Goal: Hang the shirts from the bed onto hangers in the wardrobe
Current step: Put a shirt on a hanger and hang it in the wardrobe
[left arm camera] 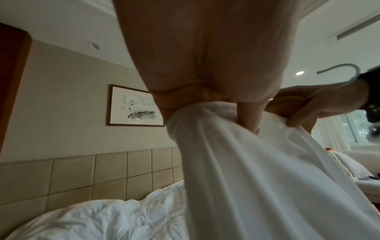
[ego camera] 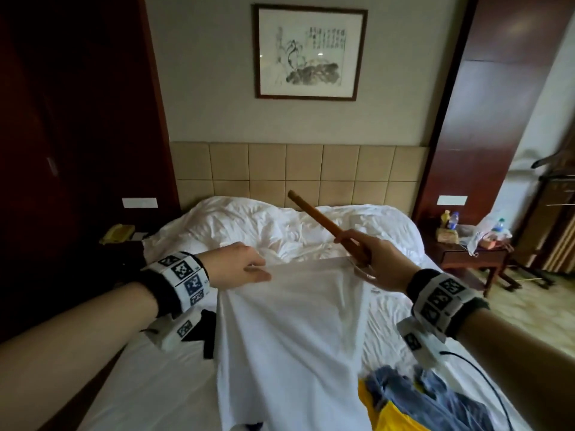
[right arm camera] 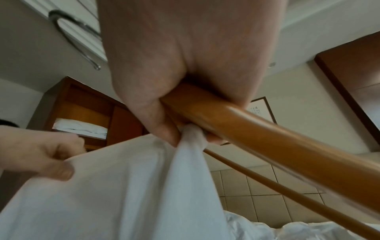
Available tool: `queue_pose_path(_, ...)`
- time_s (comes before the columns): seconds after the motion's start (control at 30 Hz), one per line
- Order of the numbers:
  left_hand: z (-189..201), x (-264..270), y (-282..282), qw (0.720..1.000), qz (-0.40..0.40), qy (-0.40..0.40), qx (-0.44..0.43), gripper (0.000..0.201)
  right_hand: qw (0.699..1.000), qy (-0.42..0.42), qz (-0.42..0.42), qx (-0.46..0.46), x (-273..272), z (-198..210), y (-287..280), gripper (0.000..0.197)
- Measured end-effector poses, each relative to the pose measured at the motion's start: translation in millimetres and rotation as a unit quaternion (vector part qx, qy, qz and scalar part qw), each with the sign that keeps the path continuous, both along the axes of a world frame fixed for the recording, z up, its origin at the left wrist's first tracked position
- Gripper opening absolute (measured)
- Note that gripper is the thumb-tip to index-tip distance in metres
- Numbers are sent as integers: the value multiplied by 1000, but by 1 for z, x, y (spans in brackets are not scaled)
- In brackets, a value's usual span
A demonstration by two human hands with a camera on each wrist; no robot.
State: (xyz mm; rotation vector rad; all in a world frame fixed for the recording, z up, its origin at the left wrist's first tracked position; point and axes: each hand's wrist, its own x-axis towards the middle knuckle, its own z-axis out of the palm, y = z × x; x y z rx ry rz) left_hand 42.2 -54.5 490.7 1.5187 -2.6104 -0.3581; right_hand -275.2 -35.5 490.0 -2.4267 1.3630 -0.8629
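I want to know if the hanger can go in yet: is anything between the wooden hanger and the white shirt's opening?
Nothing visible does. The right hand grips the wooden hanger together with one edge of the white shirt; the left hand pinches the other edge, stretching it.

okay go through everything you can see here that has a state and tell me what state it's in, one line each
white shirt: lifted off the bed, stretched between both hands, not yet on the hanger
wooden hanger: off the rail, tilted, bare arm pointing up
left hand: pinches the shirt's top edge
right hand: grips hanger and shirt edge together
blue and yellow clothes: heaped on the bed
duvet: rumpled at the headboard
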Motion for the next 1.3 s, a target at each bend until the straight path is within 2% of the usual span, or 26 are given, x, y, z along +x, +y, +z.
queue_pose_path(0.13, 0, 8, 8, 998, -8, -58, 13, 40, 999, 32, -1, -15, -2, 10, 6, 49)
queue_pose_path(0.23, 2, 14, 14, 987, -11, -159, 30, 43, 999, 43, -2, -12, 0, 8, 11, 53)
queue_pose_path(0.4, 9, 18, 27, 950, -26, -308, 43, 31, 999, 51, -7, 16, 0, -4, 16, 50)
queue_pose_path(0.47, 5, 16, 30, 926, -41, -375, 12, 33, 999, 32, -17, 35, 1, -11, 19, 46)
queue_pose_path(0.57, -2, 16, 28, 888, -71, -450, -60, 25, 997, -8, -38, 66, 5, -19, 23, 39)
queue_pose_path(0.7, -3, 6, 31, 863, -101, -473, -145, 24, 988, -39, -74, 127, 3, -35, 19, 48)
queue_pose_path(0.77, -3, -3, 32, 860, -124, -455, -194, 23, 981, -57, -105, 155, -2, -42, 16, 52)
queue_pose_path(0.83, -3, -9, 31, 855, -130, -446, -231, 24, 968, -118, -119, 186, -6, -49, 15, 55)
queue_pose_path(0.93, -3, -13, 28, 856, -124, -433, -254, 22, 957, -194, -94, 195, -8, -50, 19, 46)
queue_pose_path(1.0, 1, -17, 24, 861, -127, -427, -246, 21, 946, -257, -70, 183, -6, -43, 26, 45)
queue_pose_path(1.13, 8, -20, 13, 889, -90, -422, -151, 22, 915, -384, 1, 125, 13, -15, 43, 37)
queue_pose_path(1.2, 8, -21, 9, 892, -72, -431, -117, 18, 891, -438, 46, 108, 26, 3, 49, 35)
queue_pose_path(1.3, 6, -23, 6, 887, -80, -441, -105, 23, 852, -505, 99, 94, 45, 24, 54, 34)
